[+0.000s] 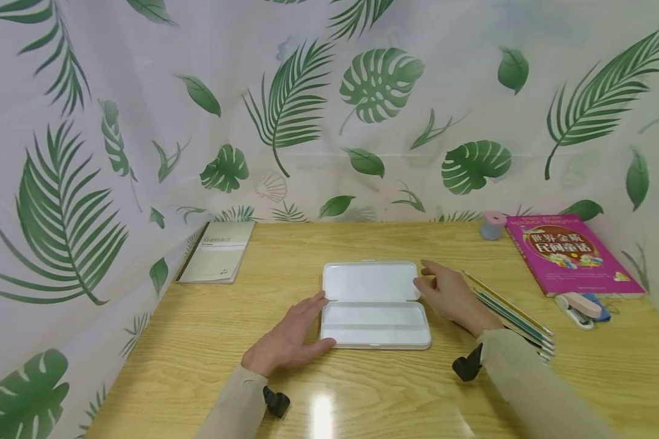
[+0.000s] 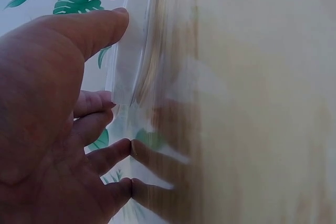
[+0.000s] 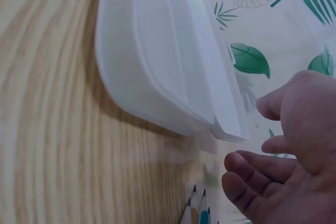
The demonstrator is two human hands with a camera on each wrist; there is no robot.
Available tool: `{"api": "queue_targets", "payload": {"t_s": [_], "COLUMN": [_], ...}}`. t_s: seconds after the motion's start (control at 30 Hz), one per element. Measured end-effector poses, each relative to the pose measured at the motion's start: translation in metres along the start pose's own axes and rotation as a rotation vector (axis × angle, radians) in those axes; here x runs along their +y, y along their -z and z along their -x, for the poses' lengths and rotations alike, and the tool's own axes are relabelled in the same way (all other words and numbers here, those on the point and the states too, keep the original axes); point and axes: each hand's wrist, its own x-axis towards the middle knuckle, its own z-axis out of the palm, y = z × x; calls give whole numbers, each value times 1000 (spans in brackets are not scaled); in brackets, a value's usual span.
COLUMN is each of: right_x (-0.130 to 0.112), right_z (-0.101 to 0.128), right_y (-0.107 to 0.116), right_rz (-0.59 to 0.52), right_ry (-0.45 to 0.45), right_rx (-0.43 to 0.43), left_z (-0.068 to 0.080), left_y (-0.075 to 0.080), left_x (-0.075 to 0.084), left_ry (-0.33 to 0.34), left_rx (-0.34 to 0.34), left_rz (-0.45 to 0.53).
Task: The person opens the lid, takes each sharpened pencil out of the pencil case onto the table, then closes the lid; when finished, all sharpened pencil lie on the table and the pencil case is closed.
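Head view: white rectangular plastic case lies open, flat at centre of wooden surface. Left hand flat, fingers straight, thumb touching case's left edge. Right hand relaxed, fingers loose, just beside case's right edge, gripping nothing. Coloured pencils right of right hand. Magenta book far right; beige notebook far left.

Head camera looks down over the desk; both wrist cameras sit close, sharing the white case.
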Motion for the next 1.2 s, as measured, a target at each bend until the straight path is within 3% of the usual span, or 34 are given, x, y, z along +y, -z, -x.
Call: {"api": "queue_targets", "payload": {"t_s": [0.37, 0.83, 0.97, 1.2], "right_x": [0, -5, -11, -14], "right_z": [-8, -15, -12, 2], "right_y": [-2, -6, -5, 1], "right_rz": [-22, -16, -46, -126], "right_ry": [-32, -17, -39, 2], "right_rx": [10, 82, 100, 223], "left_z": [-4, -5, -4, -7], "left_y": [-5, 0, 3, 4], "left_x": [3, 6, 7, 19], "left_ry": [-14, 25, 45, 157], "left_rx": [-3, 1, 35, 194], "left_rz": [4, -21, -40, -46]}}
